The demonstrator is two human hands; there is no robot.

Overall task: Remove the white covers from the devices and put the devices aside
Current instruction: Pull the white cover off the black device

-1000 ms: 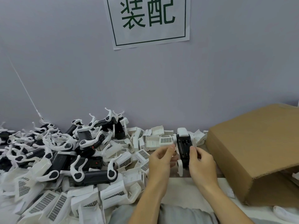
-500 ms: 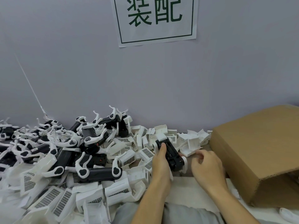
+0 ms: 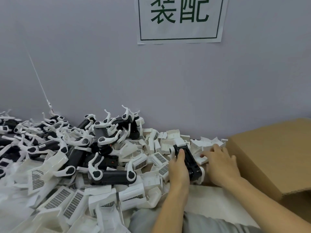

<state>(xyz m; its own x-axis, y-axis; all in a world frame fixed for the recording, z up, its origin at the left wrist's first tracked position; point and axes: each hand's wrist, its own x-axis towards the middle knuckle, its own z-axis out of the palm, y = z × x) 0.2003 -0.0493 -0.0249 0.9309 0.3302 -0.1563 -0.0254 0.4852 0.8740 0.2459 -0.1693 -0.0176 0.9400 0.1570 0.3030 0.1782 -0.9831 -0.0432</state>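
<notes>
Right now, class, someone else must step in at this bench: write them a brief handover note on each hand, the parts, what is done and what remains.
Left hand grips a black device, its thumb on top.
Right hand rests, fingers spread, on loose white covers beside the cardboard box.
Done: many bare devices piled at left; removed covers heaped in front.
Left: set the held device aside; how many more are covered cannot be told.

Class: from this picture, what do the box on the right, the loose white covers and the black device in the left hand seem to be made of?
Box: brown corrugated cardboard, matte; fluted edge shows. White covers: probably thin moulded plastic, slightly glossy. Black device, gripped by the left hand: apparently hard plastic, dull sheen.
</notes>
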